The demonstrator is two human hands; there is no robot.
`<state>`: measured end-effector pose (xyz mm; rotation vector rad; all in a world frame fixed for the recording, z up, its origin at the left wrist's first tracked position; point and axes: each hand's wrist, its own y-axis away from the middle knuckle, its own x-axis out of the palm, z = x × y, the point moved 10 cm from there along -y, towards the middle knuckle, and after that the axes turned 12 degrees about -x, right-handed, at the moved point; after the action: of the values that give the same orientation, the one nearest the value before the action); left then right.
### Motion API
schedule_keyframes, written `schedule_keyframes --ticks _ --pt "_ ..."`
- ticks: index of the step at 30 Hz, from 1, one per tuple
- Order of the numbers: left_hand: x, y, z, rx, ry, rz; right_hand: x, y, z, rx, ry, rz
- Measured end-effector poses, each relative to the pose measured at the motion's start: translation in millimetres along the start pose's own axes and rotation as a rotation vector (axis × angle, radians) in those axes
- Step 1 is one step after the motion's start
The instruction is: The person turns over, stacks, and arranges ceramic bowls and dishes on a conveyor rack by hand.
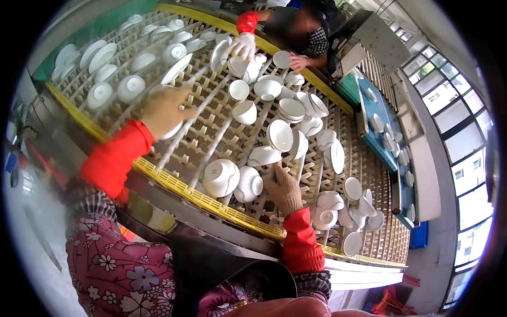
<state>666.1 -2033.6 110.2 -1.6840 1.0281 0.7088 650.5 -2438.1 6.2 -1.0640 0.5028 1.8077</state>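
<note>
My left hand, in a tan glove and red sleeve, reaches over the slatted rack with its fingers apart; a white dish partly shows beneath it. My right hand, gloved alike, is at the rack's near middle, its fingers spread just below a tilted white bowl. Left of it two white bowls lean together, a larger one and another. Above it stand an open bowl and a dish on edge. Whether my right fingertips touch a bowl is unclear.
Across the rack a co-worker handles bowls with one gloved hand and one bare hand. Yellow edging borders the rack. More bowls stand at left and right. A blue conveyor carries dishes at right.
</note>
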Motion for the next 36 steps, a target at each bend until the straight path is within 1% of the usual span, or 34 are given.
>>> schedule_keyframes --ticks 1,2,4,5,7,9,10,11,12,13,14,16,17,19,20,21,22,23,24,25,28,29,30,31,32,33,34,35,36 --pt "6 8 -27 0.153 0.043 -0.068 0 -2 -1 -0.035 0.007 -0.010" --pt "20 8 -40 0.251 -0.047 -0.021 4 -2 0 -0.067 0.007 -0.019" --pt "34 -5 -101 0.445 -0.223 0.067 5 -4 2 0.009 -0.046 0.053" --pt "47 -18 -113 0.430 -0.312 0.099 5 -4 2 0.049 -0.067 0.090" --pt "80 -52 -122 0.395 -0.481 0.139 4 -3 5 -0.023 -0.122 0.046" --pt "119 -83 -115 0.356 -0.538 0.112 -4 -2 14 -0.106 -0.133 0.014" --pt "146 -100 -112 0.342 -0.563 0.099 -3 0 11 -0.079 -0.148 0.027" --pt "177 -122 -93 0.171 -0.531 0.070 -5 2 11 -0.114 -0.130 -0.007" --pt "193 -135 -83 0.098 -0.483 0.127 -7 5 9 -0.146 -0.109 -0.037" --pt "211 -148 -71 0.022 -0.436 0.180 -3 5 3 -0.076 -0.149 0.024" --pt "227 -160 -61 -0.055 -0.391 0.227 -2 7 5 -0.083 -0.151 0.056" --pt "237 -172 -42 -0.118 -0.204 0.249 -9 10 9 -0.075 -0.275 -0.041" --pt "230 -178 -30 -0.148 -0.106 0.272 -17 9 19 -0.107 -0.178 -0.029" --pt "196 -177 -6 -0.249 0.317 0.391 -18 8 22 -0.169 -0.178 0.004" --pt "179 -161 11 -0.391 0.615 0.506 -16 8 25 -0.199 -0.186 0.019" --pt "162 -135 30 -0.586 0.890 0.599 -17 6 28 -0.157 -0.211 0.050" --pt "150 -118 42 -0.686 0.989 0.645 -18 3 34 -0.140 -0.182 0.095" --pt "139 -107 59 -0.718 0.969 0.661 -14 3 28 -0.122 -0.195 0.084" --pt "138 -122 75 -0.485 0.626 0.634 -12 4 27 -0.113 -0.191 0.092" --pt "137 -135 91 -0.275 0.279 0.546 -13 3 29 -0.102 -0.188 0.103" --pt "106 -158 81 -0.425 -0.248 0.189 -12 5 25 -0.138 -0.220 0.070" --pt "95 -160 70 -0.313 -0.101 0.016 -12 7 22 -0.125 -0.187 0.098" --pt "110 -170 63 -0.237 0.072 0.036 -14 4 22 -0.117 -0.158 0.113" --pt "91 -149 5 -0.198 0.246 0.121 -12 4 20 -0.074 -0.185 0.136" --pt "91 -134 -27 -0.172 0.259 0.113 -9 4 18 -0.031 -0.211 0.157" --pt "116 -110 -63 -0.108 0.803 0.340 -12 5 21 -0.096 -0.198 0.117" --pt "128 -90 -85 -0.051 0.653 0.390 -14 5 26 -0.167 -0.184 0.078" --pt "132 -66 -114 0.016 0.506 0.433 -9 6 23 -0.127 -0.228 0.106" --pt "153 -50 -122 -0.136 0.250 0.402 -7 7 20 -0.088 -0.268 0.127"
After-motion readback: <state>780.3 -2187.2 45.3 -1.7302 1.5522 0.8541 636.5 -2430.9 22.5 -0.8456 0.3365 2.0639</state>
